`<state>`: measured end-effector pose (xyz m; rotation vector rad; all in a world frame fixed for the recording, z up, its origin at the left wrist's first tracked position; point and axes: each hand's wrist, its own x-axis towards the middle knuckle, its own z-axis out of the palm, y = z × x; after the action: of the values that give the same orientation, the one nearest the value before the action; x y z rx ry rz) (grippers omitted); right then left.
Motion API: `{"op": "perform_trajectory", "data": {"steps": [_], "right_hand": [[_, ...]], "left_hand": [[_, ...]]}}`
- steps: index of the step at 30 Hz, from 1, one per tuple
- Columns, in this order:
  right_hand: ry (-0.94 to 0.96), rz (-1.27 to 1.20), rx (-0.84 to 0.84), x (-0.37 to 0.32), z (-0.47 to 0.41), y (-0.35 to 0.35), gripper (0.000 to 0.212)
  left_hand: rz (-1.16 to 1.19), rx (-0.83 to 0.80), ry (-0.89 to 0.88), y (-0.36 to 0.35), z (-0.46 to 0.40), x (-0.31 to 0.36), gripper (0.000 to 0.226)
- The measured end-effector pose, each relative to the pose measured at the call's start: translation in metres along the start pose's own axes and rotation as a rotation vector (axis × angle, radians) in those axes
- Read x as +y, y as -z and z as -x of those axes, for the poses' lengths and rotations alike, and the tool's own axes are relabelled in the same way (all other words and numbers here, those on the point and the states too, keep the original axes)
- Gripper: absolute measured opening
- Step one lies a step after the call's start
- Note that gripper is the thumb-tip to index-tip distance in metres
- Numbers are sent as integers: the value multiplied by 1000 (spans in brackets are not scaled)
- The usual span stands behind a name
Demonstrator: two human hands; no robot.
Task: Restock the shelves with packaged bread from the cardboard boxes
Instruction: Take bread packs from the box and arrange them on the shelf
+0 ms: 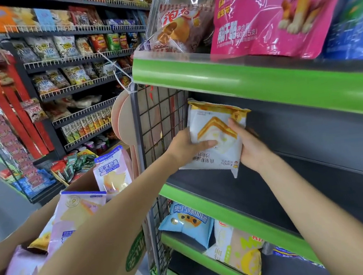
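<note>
A white and yellow bread packet [215,137] with a sandwich picture is held upside down at the left end of the dark middle shelf [270,186]. My left hand [188,147] grips its left side, thumb across the front. My right hand [251,148] grips its right edge. Both arms reach up from the lower part of the view. An open cardboard box [122,262] at lower left holds several purple and white bread packets [76,215]; one packet [112,171] stands upright at its far side.
A wire grid panel [158,121] closes the shelf's left end. The green-edged shelf above [259,79] carries a pink bag [274,11] and a clear pastry bag [177,25]. Lower shelves hold a blue packet [187,224] and yellow packets [242,252]. Snack racks fill the left aisle.
</note>
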<state>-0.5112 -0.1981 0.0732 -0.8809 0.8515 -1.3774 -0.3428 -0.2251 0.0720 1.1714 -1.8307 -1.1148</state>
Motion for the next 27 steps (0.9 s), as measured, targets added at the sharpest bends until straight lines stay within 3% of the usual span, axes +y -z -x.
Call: {"op": "perform_trajectory", "data": {"steps": [2, 4, 8, 11, 12, 14, 16, 18, 20, 21, 23, 25, 27], "right_hand": [[-43, 143, -67, 1, 5, 4, 30], [-146, 334, -90, 3, 10, 12, 39], [-82, 504, 32, -9, 14, 22, 43], [8, 857, 88, -33, 15, 26, 39], [40, 1037, 50, -45, 16, 27, 34], [69, 1230, -61, -67, 18, 23, 30], [154, 1121, 9, -74, 17, 16, 36], [272, 790, 319, -68, 15, 16, 35], [231, 541, 524, -50, 15, 26, 51], [94, 499, 535, -37, 18, 30, 61], [-155, 367, 357, -12, 26, 28, 61], [-101, 165, 215, 7, 25, 25, 47], [78, 138, 341, 12, 16, 31, 41]], "left_hand": [[49, 65, -26, -6, -4, -1, 31], [148, 112, 4, -11, -9, -2, 44], [314, 117, 81, -16, -13, 5, 73], [-104, 481, -118, -9, -12, 19, 109], [-219, 497, -219, -5, -13, 22, 115], [-265, 257, -281, -2, -16, 29, 106], [-194, 44, -170, -3, -20, 31, 67], [36, 109, -128, -5, -22, 27, 26], [300, 270, -52, -13, -23, 22, 22], [397, 336, 7, -18, -24, 19, 25], [535, 382, 129, -30, -29, 13, 26], [567, 332, 190, -44, -31, 11, 22], [436, 249, 180, -54, -32, 11, 13]]}}
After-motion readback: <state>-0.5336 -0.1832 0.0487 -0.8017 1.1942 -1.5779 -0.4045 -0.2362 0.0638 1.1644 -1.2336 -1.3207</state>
